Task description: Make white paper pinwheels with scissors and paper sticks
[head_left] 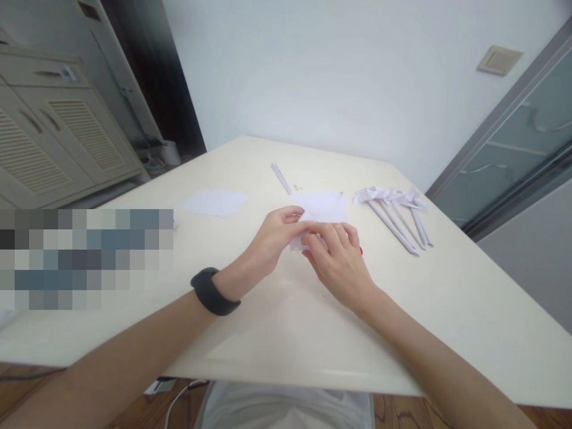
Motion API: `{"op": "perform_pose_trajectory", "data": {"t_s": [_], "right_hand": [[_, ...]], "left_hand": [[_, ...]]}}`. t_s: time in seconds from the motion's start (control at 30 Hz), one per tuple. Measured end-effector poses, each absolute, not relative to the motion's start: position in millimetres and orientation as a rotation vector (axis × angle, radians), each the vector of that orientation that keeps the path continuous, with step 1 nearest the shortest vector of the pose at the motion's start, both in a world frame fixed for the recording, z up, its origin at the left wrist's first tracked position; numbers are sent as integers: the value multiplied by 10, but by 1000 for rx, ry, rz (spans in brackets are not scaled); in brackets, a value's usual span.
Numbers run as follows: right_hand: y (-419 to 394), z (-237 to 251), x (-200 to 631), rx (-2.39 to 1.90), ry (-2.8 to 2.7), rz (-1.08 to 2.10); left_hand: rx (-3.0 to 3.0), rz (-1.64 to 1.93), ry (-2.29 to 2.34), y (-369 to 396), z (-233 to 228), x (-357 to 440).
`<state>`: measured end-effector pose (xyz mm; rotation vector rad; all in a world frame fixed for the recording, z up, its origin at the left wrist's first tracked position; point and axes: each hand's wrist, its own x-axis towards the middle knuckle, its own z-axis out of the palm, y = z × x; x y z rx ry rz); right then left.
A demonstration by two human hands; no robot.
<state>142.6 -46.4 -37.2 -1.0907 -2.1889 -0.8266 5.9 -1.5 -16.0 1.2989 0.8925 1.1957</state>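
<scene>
Right hand (340, 262): on counter (277, 322), fingers (328, 235) curled down over near edge of white paper sheet (326, 208), pinching it. 
Left hand (274, 235): black wristband (213, 292) on wrist; fingers (292, 215) closed on sheet's left corner, thumb meeting fingertips. 
Sheet: flat on counter, near part under both hands, far part showing beyond fingertips. 
Second paper sheet (214, 202): left, well apart. 
Folded paper pieces with rolled stems (397, 211): right of sheet. 
Thin paper sticks (280, 177): farther back.
</scene>
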Motion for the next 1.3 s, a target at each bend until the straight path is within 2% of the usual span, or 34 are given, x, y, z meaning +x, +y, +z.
{"op": "perform_pose_trajectory", "data": {"t_s": [0.13,0.37,0.63,0.83,1.3], "right_hand": [[-487,-373,1398,-1121,-2240,-842],[-437,-337,1454,-1162,-2128,-609],[-452,-441,1393,-1163,-2106,-891],[-429,-426,1446,-1119,-2003,-892],[-480,-295,1445,-1290,-1832,-237]], "left_hand": [[1285,1143,794,8,-192,43],[1284,1191,798,7,-171,41],[1285,1166,799,13,-204,47],[1282,1174,809,-27,-167,56],[1402,1293,815,-44,-146,77]]}}
